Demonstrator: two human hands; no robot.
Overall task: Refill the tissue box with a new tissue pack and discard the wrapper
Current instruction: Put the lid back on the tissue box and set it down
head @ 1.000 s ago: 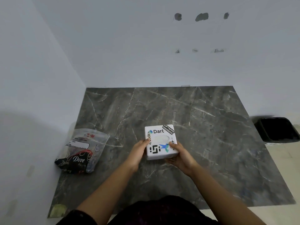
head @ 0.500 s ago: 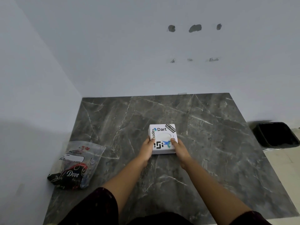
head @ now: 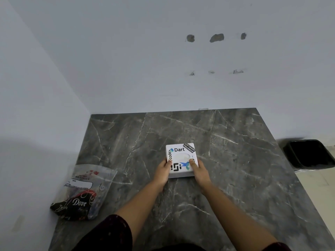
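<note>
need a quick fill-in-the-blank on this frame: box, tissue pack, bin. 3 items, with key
1. Both hands hold the white tissue box by its ____ and right sides.
2. The Dove tissue pack lies near the ____ edge of the marble counter.
3. The black bin stands on the floor to the ____ of the counter.

Missing words: left; left; right

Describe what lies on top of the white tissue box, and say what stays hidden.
On the white tissue box: stickers, an oval opening, and the thumbs of the left hand and right hand, gripping its sides. Its contents and underside on the marble table are hidden.
</note>
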